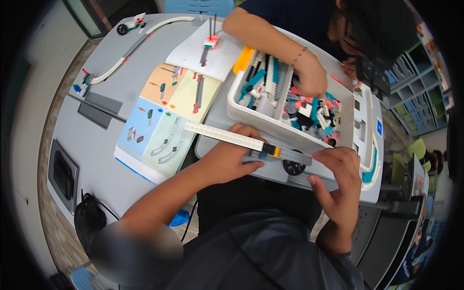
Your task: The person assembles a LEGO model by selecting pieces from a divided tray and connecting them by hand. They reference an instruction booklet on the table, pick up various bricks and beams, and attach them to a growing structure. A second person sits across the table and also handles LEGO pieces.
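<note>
My left hand (237,157) is closed around a toy-brick assembly, its fingers partly hidden behind it. A long white studded beam (224,135) forms one end and slants up to the left. Black and yellow pieces join it to a grey end piece (297,157), with a black wheel (293,167) just below. My right hand (340,176) is beside the grey end, thumb and fingers apart; the index fingertip is close to that end, and I cannot tell if it touches. Behind the assembly stands a white divided bin (285,128) of loose bricks.
Across the table a co-worker's hand (311,77) reaches into the bin. An open picture instruction booklet (186,99) lies to the left. Beyond it are a curved white track (113,70) and small brick models. A black tablet-like device (63,174) rests at the table's left edge.
</note>
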Available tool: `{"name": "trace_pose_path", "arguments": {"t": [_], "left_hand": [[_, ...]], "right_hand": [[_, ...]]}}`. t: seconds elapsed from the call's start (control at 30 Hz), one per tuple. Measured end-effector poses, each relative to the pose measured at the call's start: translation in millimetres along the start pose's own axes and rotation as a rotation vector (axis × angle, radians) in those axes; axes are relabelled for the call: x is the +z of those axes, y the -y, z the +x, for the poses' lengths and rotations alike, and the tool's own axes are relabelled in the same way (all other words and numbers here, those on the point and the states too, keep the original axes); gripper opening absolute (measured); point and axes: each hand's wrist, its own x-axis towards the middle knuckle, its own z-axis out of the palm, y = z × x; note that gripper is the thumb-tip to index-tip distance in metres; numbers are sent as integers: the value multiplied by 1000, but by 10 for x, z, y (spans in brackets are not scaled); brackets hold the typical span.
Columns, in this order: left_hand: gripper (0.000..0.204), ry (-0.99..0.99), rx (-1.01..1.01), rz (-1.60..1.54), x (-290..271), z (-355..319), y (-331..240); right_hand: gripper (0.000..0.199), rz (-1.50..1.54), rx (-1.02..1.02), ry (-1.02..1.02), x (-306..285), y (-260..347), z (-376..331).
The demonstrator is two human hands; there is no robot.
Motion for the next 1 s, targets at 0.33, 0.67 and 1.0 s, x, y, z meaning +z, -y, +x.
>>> {"name": "trace_pose_path", "arguments": {"t": [0.33, 0.67, 1.0], "left_hand": [[44, -4, -73, 132, -14, 7, -130], [33, -21, -50, 254, 44, 30, -196], [42, -33, -125, 175, 58, 60, -217]], "right_hand": [[36, -82, 229, -166, -568, -202, -743], [31, -40, 275, -112, -640, -225, -863], [28, -157, 236, -121, -604, -809, -506]]}}
